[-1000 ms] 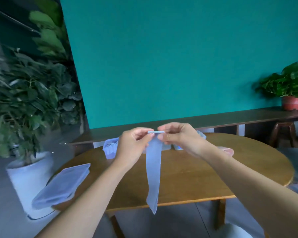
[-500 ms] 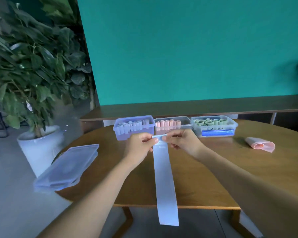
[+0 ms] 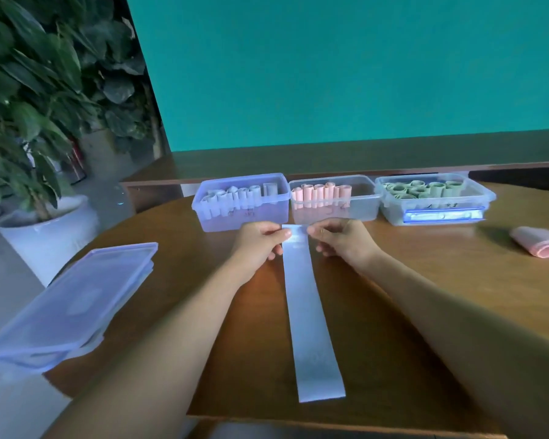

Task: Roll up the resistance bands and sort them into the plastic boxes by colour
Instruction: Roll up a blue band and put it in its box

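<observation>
A long pale blue resistance band lies flat on the wooden table, running from its far end towards me. My left hand pinches the far end's left corner and my right hand pinches its right corner. Behind the hands stand three clear plastic boxes in a row: the left box holds rolled blue bands, the middle box rolled pink bands, the right box rolled green bands.
A folded pink band lies at the table's right edge. Stacked clear lids overhang the table's left edge. A potted plant in a white pot stands on the floor at left. A low wooden shelf runs along the teal wall.
The blue band hung in the air from both hands a second ago. It has come down and now lies stretched flat on the table, both hands still at its far end.
</observation>
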### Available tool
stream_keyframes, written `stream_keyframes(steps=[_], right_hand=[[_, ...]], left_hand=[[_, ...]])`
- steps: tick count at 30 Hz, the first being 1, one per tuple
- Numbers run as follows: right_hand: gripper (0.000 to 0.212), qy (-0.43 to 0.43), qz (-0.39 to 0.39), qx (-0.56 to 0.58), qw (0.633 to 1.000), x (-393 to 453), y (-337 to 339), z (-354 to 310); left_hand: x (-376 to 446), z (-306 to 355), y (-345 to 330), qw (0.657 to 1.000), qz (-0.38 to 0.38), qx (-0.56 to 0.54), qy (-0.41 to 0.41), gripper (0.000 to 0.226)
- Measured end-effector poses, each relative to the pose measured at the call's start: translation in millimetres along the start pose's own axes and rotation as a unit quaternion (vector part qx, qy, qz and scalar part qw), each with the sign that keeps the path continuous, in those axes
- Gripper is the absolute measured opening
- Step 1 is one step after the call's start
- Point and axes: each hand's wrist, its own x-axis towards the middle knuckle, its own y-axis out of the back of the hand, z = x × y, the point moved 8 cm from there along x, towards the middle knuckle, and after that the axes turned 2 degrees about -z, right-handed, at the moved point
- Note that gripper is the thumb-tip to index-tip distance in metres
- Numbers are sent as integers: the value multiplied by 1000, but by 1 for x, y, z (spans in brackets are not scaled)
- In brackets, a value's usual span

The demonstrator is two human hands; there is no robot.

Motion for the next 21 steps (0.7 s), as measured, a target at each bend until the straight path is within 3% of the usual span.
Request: stream_keyframes(steps=[4, 8, 12, 17, 21], right_hand=[[24, 7, 42, -48, 998, -17, 8, 5], [13, 25, 3, -144, 989, -56, 0, -4], [15, 57, -32, -131, 989, -106, -5, -14], [20, 86, -129, -91, 984, -171, -17, -28], [23, 110, -183, -117, 970, -194, -23, -37]], left_hand=[[10, -13, 0, 1000, 26, 17, 1, 24], [-12, -13, 1, 993, 22, 114, -6, 58], [-66, 1, 3, 991, -13, 126, -30, 47], [-168, 24, 2, 991, -45, 89, -89, 13], [-214, 41, -5, 977, -88, 128, -147, 5]])
